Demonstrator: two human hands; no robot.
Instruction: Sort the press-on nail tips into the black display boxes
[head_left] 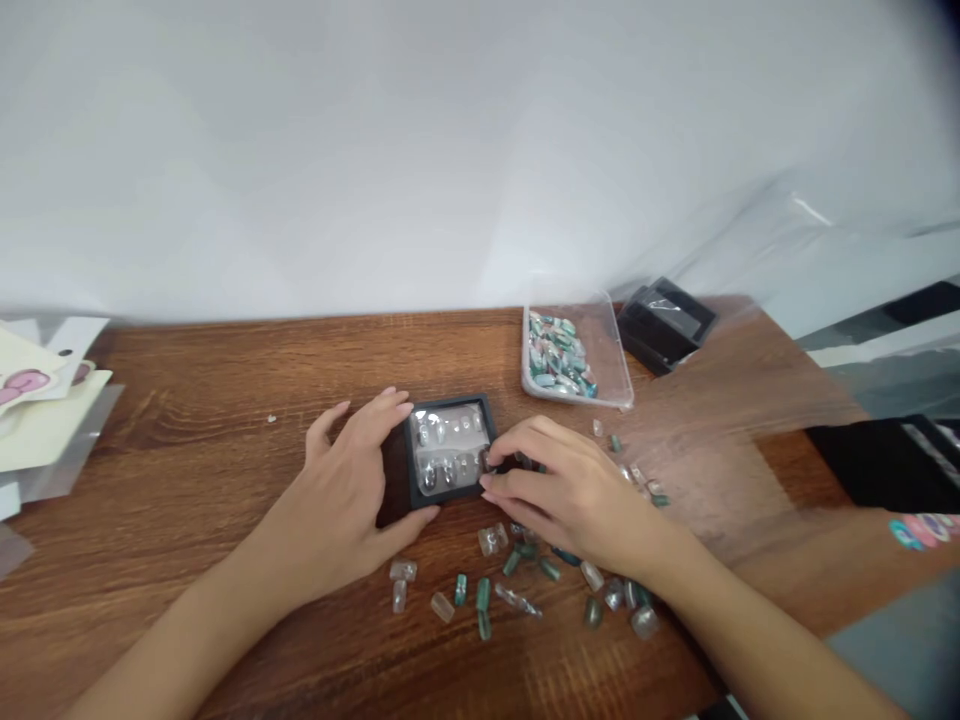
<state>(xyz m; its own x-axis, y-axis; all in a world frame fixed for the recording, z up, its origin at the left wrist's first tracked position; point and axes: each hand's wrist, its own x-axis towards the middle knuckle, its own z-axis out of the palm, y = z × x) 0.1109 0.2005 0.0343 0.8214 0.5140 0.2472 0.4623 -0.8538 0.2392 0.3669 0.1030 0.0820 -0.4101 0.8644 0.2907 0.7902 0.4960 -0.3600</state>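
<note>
A small black box (448, 452) with two rows of pale press-on nails lies on the wooden table (187, 470). My left hand (352, 490) grips the box's left side, thumb at the front corner and fingers at the back edge. My right hand (559, 490) rests at the box's right edge with fingertips pinched together there; what they hold, if anything, is hidden. Several loose clear and green nails (487, 590) lie scattered in front of the box and under my right hand.
A clear plastic tray (600, 350) holding several teal and pink nails stands behind my right hand. Another black box (664, 320) sits at the back right. Paper cards (45, 400) lie at the left edge. A dark tray (885, 460) and clear film sit on the right.
</note>
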